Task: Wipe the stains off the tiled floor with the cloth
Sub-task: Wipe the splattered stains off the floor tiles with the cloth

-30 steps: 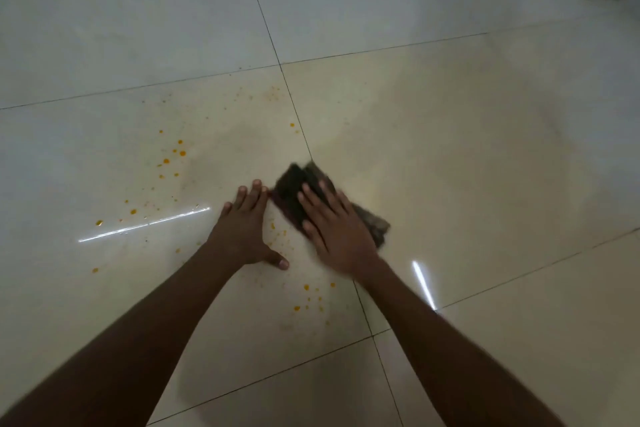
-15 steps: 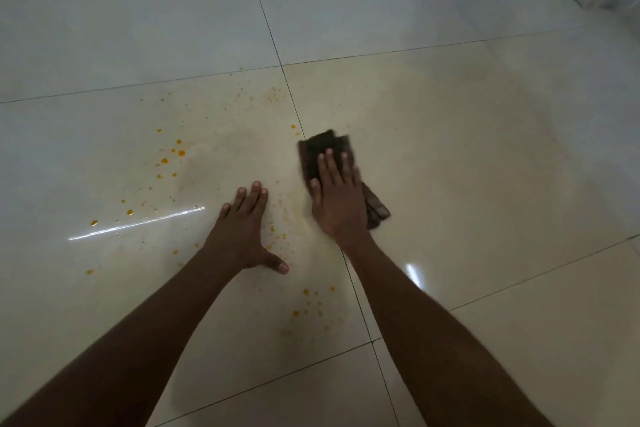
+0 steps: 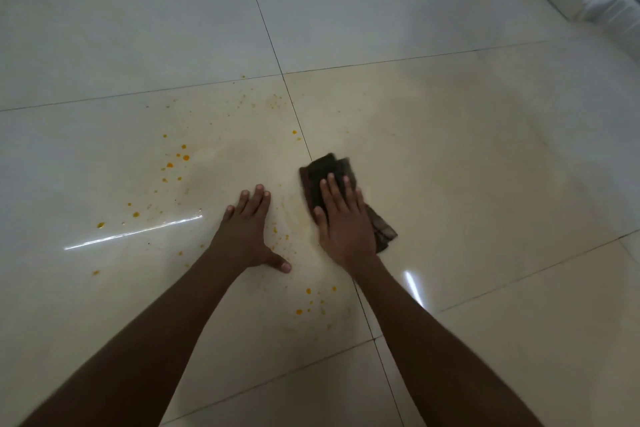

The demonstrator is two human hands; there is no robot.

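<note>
Orange stains (image 3: 176, 163) beside cloth (image 3: 327, 172) (under hands (image 3: 346, 222))

Lighting: dim, cool grey at twelve o'clock, warmer cream at centre. Glare: one thin white streak on the glossy tiled floor (image 3: 450, 149) at nine o'clock; a second short streak at five o'clock beside the right forearm. Shadows: soft, faint, under both arms. Blur: slight motion smear on the dark cloth (image 3: 329, 172). Distortion: wide-angle bowing of grout lines toward the edges. Corners: softer, less sharp.
</note>
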